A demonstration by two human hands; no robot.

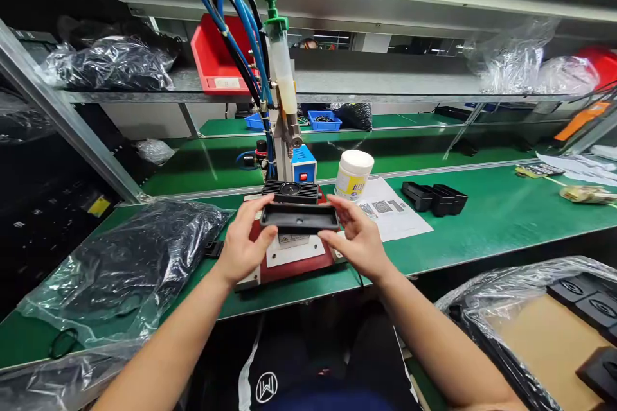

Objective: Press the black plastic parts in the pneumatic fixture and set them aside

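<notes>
Between my two hands is a black rectangular plastic housing (299, 218), its hollow side facing me. My left hand (248, 234) grips its left end between thumb and fingers. The right end is pinched by my right hand (359, 237) in the same way. Just behind the housing, a black ribbed part with a round centre (290, 189) rests on a small bench machine with a red base (294, 266). Above that part hangs the machine's dispensing syringe (283, 70), partly filled with a pale substance.
A white tub (354, 174) stands on a printed sheet (402, 221), with black housings (434, 198) to its right. Clear plastic bags (130, 263) cover the left bench. At lower right, a plastic-lined box (520, 334) holds several black parts. A shelf (385, 74) spans the back.
</notes>
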